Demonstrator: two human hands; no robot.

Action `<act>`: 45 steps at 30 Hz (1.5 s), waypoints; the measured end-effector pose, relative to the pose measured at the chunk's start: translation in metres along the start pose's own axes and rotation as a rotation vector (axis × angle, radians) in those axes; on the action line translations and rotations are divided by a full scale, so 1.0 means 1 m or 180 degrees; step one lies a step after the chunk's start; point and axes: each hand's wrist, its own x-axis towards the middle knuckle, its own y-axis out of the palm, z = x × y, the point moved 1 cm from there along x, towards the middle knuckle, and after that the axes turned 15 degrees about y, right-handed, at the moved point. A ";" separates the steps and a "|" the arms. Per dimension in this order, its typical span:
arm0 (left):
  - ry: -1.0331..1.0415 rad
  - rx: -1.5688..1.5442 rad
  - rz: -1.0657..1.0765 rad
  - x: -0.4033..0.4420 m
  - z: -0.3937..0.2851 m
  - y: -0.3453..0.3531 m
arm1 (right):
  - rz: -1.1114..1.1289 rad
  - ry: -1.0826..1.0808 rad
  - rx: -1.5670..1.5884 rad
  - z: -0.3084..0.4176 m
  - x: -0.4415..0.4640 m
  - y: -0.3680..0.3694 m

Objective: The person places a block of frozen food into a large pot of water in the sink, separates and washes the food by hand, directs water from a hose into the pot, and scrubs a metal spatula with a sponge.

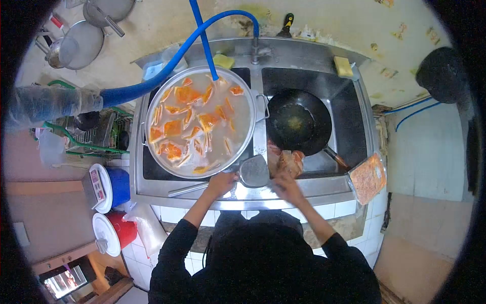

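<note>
My left hand [223, 185] is closed around the handle of a metal spatula [254, 171], close to its broad grey blade, over the sink's front rim. The handle's end sticks out to the left. Beside the blade's right edge, my right hand [287, 188] has its fingers drawn together; they are slightly blurred, and what they hold, if anything, is hidden. Just beyond it, a clear bag with orange-brown contents [290, 164] lies in the right basin. A large round pot [251, 126] over the left basin holds cloudy water with orange-and-white pieces.
A black frying pan [316, 114] rests in the right basin [349, 121]. A flat plastic-wrapped orange pack [367, 178] lies on the right rim. One blue hose [205, 45] ends in the pot; another [174, 61] arches above it. Yellow sponges [343, 66] sit along the back edge.
</note>
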 end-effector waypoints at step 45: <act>0.0264 -0.0804 -0.0753 -0.015 -0.013 -0.052 | -0.2176 0.1247 0.1170 0.053 0.108 -0.015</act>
